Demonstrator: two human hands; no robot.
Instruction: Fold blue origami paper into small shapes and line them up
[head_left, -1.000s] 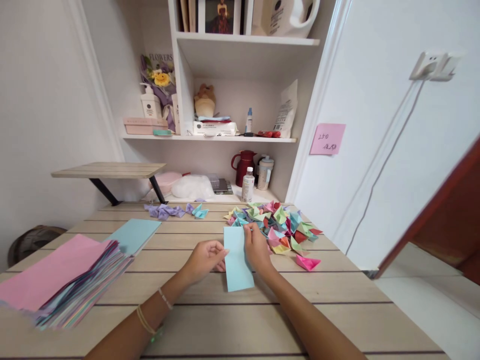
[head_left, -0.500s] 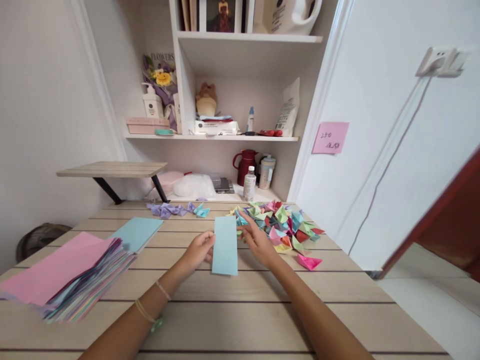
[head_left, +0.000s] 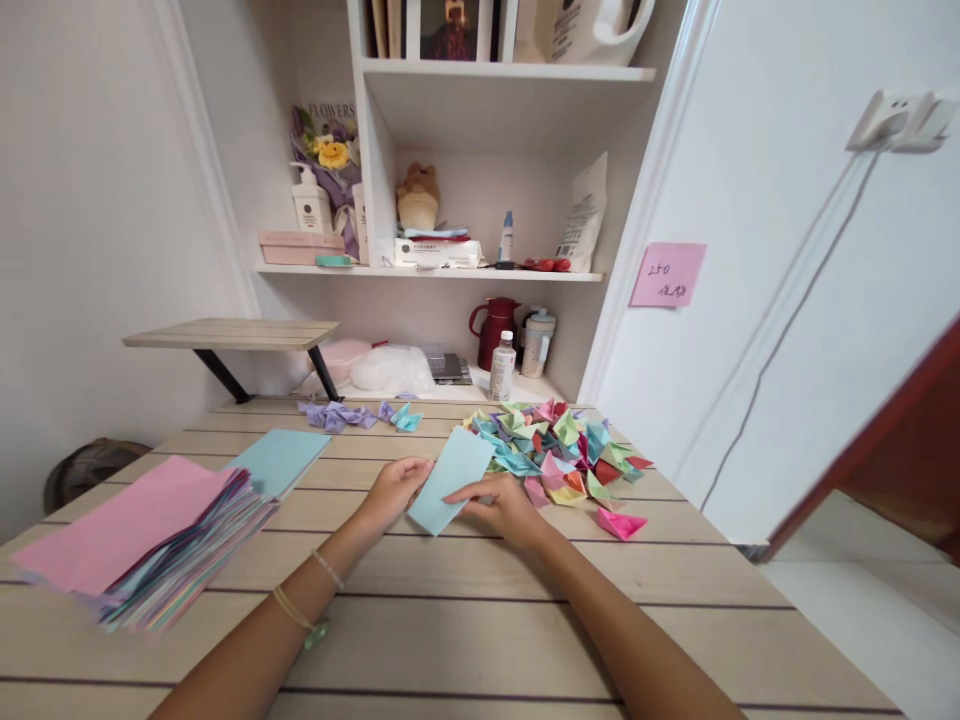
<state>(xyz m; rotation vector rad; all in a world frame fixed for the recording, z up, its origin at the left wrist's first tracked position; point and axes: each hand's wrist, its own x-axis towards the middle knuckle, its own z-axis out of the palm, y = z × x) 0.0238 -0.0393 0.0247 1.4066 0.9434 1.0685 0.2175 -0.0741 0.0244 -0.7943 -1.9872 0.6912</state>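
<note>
A light blue folded paper strip [head_left: 452, 476] lies tilted on the wooden table [head_left: 450, 620], its far end pointing up and right. My left hand [head_left: 393, 490] pinches its left edge. My right hand [head_left: 501, 503] rests on its near right edge, fingers pressed on the paper. Just beyond the strip sits a heap of several folded paper pieces in many colours [head_left: 561, 456]. A single pink folded piece [head_left: 618, 522] lies apart to the right.
A thick stack of coloured sheets, pink on top [head_left: 142, 545], lies at the left, with a blue sheet [head_left: 279, 460] beside it. Purple folded pieces [head_left: 341, 414] sit at the table's back. Shelves behind hold a red jug [head_left: 491, 330] and bottles. A small raised shelf [head_left: 232, 335] stands at the back left.
The blue strip has turned from upright to slanted right and moved slightly away from me. My right hand has come down from its top end to its near right edge.
</note>
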